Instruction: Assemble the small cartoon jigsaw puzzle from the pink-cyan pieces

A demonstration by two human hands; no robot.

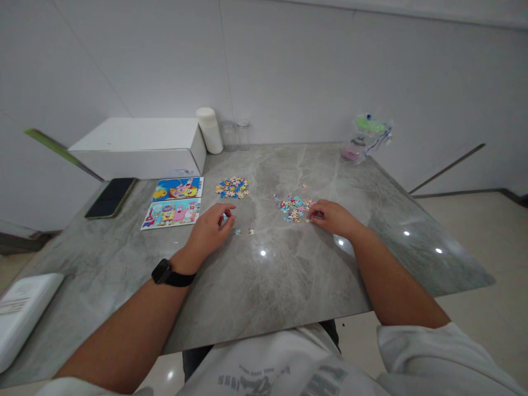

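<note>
My right hand [330, 216] is at the right edge of a loose pile of pastel puzzle pieces [294, 208], its fingers bent together; whatever is between them is too small to name. My left hand [212, 226] is curled over the table, thumb and fingers around a small pale blue puzzle piece [224, 217]. Just right of it lie two single pieces, one bluish [237, 232] and one pale [251, 231]. A second pile, blue and yellow [233, 187], sits farther back. Left of it are two cartoon picture cards, the upper blue [177, 189], the lower turquoise [171, 214].
On the grey marbled table [272, 297], a white box [140, 146], white bottle [210, 131] and two clear glasses [236, 136] stand at the back. A phone [111, 198] and white case [27, 313] lie left; a plastic bag [365, 137] sits back right.
</note>
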